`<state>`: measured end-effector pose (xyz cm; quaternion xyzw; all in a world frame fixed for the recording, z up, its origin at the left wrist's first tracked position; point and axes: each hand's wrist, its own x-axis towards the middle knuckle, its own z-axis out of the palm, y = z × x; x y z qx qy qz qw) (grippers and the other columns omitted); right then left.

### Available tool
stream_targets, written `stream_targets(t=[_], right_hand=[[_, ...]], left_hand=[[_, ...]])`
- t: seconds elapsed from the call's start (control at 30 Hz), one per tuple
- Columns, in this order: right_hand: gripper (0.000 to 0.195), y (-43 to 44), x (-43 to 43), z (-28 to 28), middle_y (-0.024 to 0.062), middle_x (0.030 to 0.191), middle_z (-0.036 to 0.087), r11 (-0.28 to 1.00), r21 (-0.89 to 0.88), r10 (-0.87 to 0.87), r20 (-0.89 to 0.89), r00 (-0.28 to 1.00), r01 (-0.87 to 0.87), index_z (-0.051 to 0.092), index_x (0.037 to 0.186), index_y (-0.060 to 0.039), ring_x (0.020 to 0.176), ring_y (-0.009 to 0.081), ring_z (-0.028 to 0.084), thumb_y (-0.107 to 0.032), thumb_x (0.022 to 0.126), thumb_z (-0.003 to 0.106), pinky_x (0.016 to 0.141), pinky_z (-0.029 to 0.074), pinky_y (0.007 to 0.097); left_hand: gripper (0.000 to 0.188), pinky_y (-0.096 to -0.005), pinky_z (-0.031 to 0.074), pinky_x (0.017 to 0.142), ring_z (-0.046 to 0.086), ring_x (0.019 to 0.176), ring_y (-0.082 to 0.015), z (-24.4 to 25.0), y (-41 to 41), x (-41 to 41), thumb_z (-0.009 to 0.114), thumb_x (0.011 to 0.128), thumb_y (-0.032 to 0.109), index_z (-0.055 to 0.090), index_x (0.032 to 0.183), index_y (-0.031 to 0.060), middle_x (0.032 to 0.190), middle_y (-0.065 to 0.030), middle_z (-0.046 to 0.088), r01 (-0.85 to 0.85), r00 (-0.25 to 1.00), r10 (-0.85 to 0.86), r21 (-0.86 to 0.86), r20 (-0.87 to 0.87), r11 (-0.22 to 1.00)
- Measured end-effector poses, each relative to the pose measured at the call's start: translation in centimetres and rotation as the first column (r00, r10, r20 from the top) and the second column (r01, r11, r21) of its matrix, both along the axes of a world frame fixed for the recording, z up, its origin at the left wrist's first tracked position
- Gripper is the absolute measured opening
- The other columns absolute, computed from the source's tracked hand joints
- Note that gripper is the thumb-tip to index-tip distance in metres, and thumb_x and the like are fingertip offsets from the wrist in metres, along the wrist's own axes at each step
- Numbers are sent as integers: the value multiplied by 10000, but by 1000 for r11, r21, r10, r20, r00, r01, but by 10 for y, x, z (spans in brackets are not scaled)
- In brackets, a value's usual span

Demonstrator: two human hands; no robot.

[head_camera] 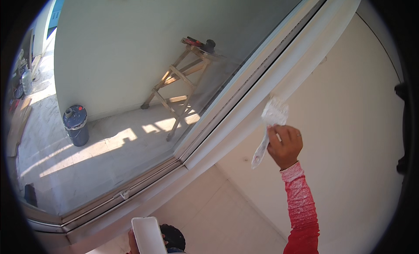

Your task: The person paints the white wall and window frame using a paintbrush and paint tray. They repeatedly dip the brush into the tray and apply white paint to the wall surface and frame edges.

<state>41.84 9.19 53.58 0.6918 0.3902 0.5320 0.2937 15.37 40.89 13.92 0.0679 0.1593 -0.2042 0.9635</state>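
My right hand [285, 146] grips a paint-covered paintbrush [275, 112] by the lower part of its head, and the handle points down to the left. The bristles meet the edge of the white window surround [258, 113], where it borders the pale wall [334, 129]. At the bottom edge of the view, my left hand [133, 242] is wrapped around a white rectangular container [149, 236], with fingers showing on both sides of it. How much paint the container holds cannot be told.
Beyond the window glass stand a wooden trestle [176, 77] with tools on top and a dark lidded bucket [78, 129] on the sunlit floor. Wooden boards [20, 126] lie at the far left. The metal window frame [178, 162] has a latch [123, 195] along its lower rail.
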Motion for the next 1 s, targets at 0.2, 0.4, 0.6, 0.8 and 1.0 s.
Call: stream_targets(t=[0.2, 0.4, 0.6, 0.8, 1.0], right_hand=[[204, -1, -21, -167, -8, 975, 649, 992, 128, 42, -317, 947, -1, 691, 980, -147, 861, 172, 620, -138, 799, 786, 754, 475, 358], [297, 7, -43, -251, -19, 957, 639, 925, 361, 117, -565, 817, 118, 722, 1050, -140, 868, 185, 629, -117, 760, 780, 723, 476, 364], [279, -1, -76, -269, 31, 878, 678, 311, 766, 589, -620, 518, 563, 702, 1120, -53, 797, 182, 681, -54, 850, 771, 654, 569, 339], [250, -14, -94, -272, 71, 1010, 693, 56, 736, 822, -417, 388, 674, 671, 1118, -2, 877, 150, 681, -55, 896, 775, 751, 582, 295], [249, -6, -83, -273, 83, 969, 696, 256, 753, 580, -621, 527, 606, 690, 1057, -17, 871, 168, 681, -48, 840, 808, 783, 565, 330]], left_hand=[[922, -470, 645, 794, 748, 875, -342, 5, 10, -3, 335, 942, 795, 618, 1331, 8, 1090, -207, 742, 26, 996, -35, 110, 76, 994], [922, -464, 646, 786, 747, 863, -341, 25, 6, -5, 349, 938, 801, 633, 1300, 2, 1063, -202, 743, 6, 999, -9, 83, 40, 997], [843, -436, 649, 750, 745, 831, -312, 17, 4, -10, 385, 947, 765, 661, 1254, 30, 999, -170, 750, -22, 999, 20, 44, 42, 999], [877, -628, 586, 782, 705, 908, -444, -15, 4, -12, 315, 907, 790, 578, 1371, 93, 1106, -269, 681, 30, 996, -26, 52, -82, 998], [907, -626, 587, 805, 704, 933, -452, -17, 0, -17, 315, 905, 809, 561, 1396, 87, 1136, -276, 675, 37, 997, -36, 12, -71, 999]])
